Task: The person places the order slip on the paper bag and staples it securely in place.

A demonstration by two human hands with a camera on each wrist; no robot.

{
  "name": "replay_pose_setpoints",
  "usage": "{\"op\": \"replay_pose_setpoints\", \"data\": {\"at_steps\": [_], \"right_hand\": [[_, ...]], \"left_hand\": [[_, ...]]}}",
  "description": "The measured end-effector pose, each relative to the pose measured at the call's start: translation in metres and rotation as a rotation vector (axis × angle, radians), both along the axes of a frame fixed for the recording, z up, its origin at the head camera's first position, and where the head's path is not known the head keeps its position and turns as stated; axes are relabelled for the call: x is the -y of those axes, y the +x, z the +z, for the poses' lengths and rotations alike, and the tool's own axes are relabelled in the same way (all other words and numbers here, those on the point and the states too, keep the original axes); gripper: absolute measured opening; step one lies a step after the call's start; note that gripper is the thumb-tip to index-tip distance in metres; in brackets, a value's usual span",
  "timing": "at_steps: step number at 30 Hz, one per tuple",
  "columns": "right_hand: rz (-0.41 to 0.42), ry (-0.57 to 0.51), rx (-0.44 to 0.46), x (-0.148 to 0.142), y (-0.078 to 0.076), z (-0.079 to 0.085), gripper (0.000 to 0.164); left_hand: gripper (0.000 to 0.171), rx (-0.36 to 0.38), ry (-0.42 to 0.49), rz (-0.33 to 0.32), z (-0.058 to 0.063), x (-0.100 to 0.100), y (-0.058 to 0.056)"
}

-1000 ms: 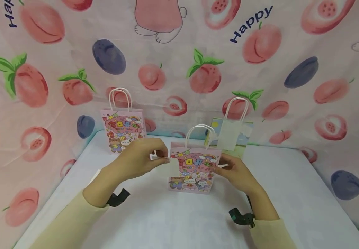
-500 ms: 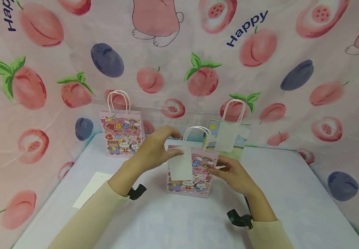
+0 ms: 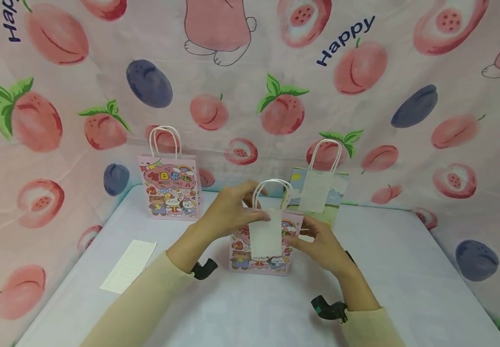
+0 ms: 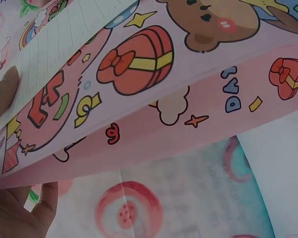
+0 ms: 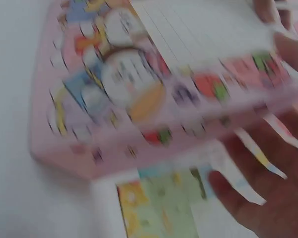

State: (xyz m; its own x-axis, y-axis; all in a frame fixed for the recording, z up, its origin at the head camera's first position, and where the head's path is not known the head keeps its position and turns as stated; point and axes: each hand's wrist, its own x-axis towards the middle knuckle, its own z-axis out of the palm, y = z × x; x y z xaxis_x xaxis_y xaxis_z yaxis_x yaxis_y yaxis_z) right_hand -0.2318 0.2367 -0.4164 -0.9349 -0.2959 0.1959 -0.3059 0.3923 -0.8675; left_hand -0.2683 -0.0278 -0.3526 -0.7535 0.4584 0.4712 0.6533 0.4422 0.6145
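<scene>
A pink gift bag [image 3: 240, 262] with cartoon animals and white rope handles [image 3: 271, 182] stands at the middle of the table. A white lined card [image 3: 265, 236] lies flat over its front, just below the handles. My left hand [image 3: 229, 212] pinches the card at the bag's top, the thumb [image 4: 5, 91] on the card and other fingers behind the bag in the left wrist view. My right hand [image 3: 322, 246] holds the bag's right side, thumb in front and fingers [image 5: 238, 198] spread behind it in the right wrist view, which is blurred.
A similar pink gift bag [image 3: 172, 190] stands at the back left. At the back right is a landscape-print bag [image 3: 338, 185] with a white card [image 3: 315, 193] on its front. Another lined card [image 3: 129, 266] lies on the left of the white table [image 3: 241, 313]. A fruit-print cloth [image 3: 241, 77] hangs behind.
My left hand has carried the card rightward across the bag's front, from its left edge to below the handles. My right hand has stayed at the bag's side.
</scene>
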Motion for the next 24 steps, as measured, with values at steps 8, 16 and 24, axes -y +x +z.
{"op": "replay_pose_setpoints", "data": {"at_steps": [8,16,24], "right_hand": [[-0.141,-0.141,0.004,0.027,0.007,-0.004,0.038],[-0.159,-0.176,0.011,0.032,0.006,-0.01,0.036],[-0.175,-0.181,0.037,0.033,0.007,-0.011,0.037]], "left_hand": [[0.032,-0.022,0.012,0.051,-0.007,-0.004,0.002],[0.064,0.28,0.203,-0.042,-0.039,0.019,0.0],[0.038,0.442,0.2,-0.084,-0.071,0.02,0.002]]}}
